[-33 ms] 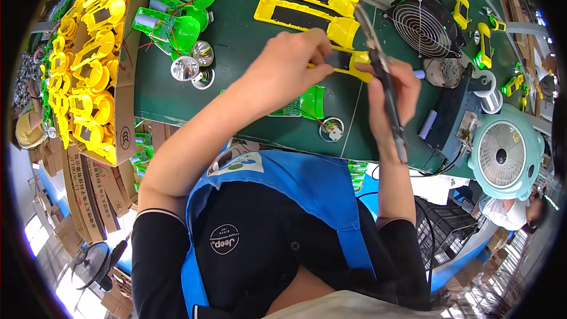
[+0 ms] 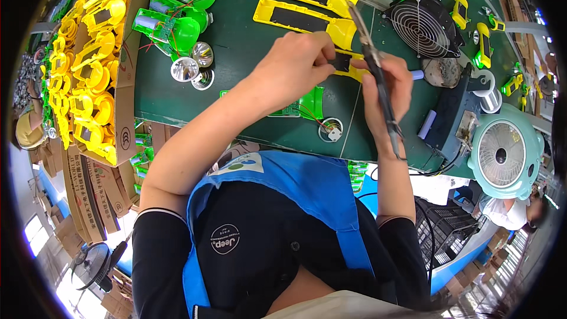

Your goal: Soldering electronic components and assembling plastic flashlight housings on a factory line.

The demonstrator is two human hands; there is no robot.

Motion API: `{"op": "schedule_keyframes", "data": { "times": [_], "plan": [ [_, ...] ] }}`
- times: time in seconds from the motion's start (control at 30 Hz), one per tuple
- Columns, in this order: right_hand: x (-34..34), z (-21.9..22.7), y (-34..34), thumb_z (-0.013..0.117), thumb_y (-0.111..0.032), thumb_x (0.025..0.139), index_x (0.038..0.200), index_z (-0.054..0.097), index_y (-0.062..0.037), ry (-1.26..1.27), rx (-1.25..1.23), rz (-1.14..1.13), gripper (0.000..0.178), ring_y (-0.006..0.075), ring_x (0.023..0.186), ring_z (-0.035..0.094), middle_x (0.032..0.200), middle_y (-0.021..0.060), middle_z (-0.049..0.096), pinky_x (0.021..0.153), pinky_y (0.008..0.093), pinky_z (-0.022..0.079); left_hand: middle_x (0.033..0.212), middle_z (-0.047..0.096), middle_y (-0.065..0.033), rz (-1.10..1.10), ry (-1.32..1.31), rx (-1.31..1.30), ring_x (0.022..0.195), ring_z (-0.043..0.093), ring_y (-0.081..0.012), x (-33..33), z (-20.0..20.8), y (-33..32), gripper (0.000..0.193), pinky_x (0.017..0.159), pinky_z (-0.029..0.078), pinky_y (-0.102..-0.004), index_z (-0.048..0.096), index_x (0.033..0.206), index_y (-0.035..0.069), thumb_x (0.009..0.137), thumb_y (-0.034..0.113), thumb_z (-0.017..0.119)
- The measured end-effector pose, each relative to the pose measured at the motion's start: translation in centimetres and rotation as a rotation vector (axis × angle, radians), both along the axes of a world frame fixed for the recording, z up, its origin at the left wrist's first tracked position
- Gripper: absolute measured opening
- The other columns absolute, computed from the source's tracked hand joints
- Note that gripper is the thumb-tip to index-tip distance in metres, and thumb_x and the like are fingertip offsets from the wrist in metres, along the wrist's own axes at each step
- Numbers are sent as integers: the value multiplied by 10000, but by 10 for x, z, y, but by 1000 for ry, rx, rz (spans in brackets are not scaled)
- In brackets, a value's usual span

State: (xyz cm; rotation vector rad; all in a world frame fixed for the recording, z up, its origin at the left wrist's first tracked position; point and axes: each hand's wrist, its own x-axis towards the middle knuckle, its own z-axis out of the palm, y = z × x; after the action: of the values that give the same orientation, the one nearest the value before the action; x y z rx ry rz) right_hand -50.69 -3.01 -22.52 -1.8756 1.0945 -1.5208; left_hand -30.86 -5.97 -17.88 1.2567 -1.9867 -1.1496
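- A dark green worktable (image 2: 236, 18) is seen beneath both hands.
- On its left side, a cardboard box (image 2: 126, 71) is heaped with yellow plastic parts (image 2: 94, 77).
- At the right edge, a teal fan (image 2: 501, 155) is seen, and farther up the table a black fan (image 2: 421, 26) with a round wire guard.
- The left hand (image 2: 292, 62) is held above the table, its thumb and forefinger bent and drawn narrow at the near yellow casing; whether the casing is gripped cannot be told.
- By the right hand (image 2: 390, 88), a long dark tool (image 2: 376, 66) is held at a slant, fingers closed around it.
- Two yellow casings (image 2: 304, 16) with dark panels are laid side by side beyond the hands.
- The near yellow casing (image 2: 345, 63) is placed between the two hands, partly hidden by the left fingers.
- A green shell (image 2: 312, 104) is partly covered by the left hand and wrist.
- Just beside the shell, a small round reflector (image 2: 332, 130) is joined to it by red wires.
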Motion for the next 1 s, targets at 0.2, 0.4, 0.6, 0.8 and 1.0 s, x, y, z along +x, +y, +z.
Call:
{"op": "schedule_keyframes", "data": {
  "times": [0.2,0.4,0.6,0.8,1.0],
  "plan": [
    [-8,-15,7,734,-19,776,1081,513,-67,141,17,-42,380,260,803,640,966,139,603,693,309,532,762,647,-40,98,235,196,678,617,-90,10,-18,4,124,616,488,-231,621,930,-33,827,31,641],
    [-22,2,29,741,-83,790,1064,516,-35,62,27,35,358,266,868,627,970,162,634,750,334,505,717,585,20,168,408,686,617,464,-18,52,-1,2,121,532,329,-171,643,914,-10,853,94,632],
    [-32,23,26,635,-140,872,999,529,14,-508,722,50,226,147,690,614,796,109,632,663,262,505,729,521,10,-63,22,132,603,461,-63,47,-15,-8,68,539,374,-221,617,889,2,847,54,625],
    [-27,21,20,635,-186,855,955,547,17,-299,848,30,243,140,609,614,721,100,631,570,247,497,946,497,-93,-261,-212,-394,886,533,-286,36,-26,-13,98,746,466,-367,546,814,18,796,36,640],
    [-26,21,17,678,-278,826,961,542,13,-234,898,16,348,135,588,621,721,93,635,542,230,495,926,503,-96,-247,-205,-366,869,550,-286,38,-28,-11,94,736,481,-381,539,813,8,804,32,629]
  ]
}}
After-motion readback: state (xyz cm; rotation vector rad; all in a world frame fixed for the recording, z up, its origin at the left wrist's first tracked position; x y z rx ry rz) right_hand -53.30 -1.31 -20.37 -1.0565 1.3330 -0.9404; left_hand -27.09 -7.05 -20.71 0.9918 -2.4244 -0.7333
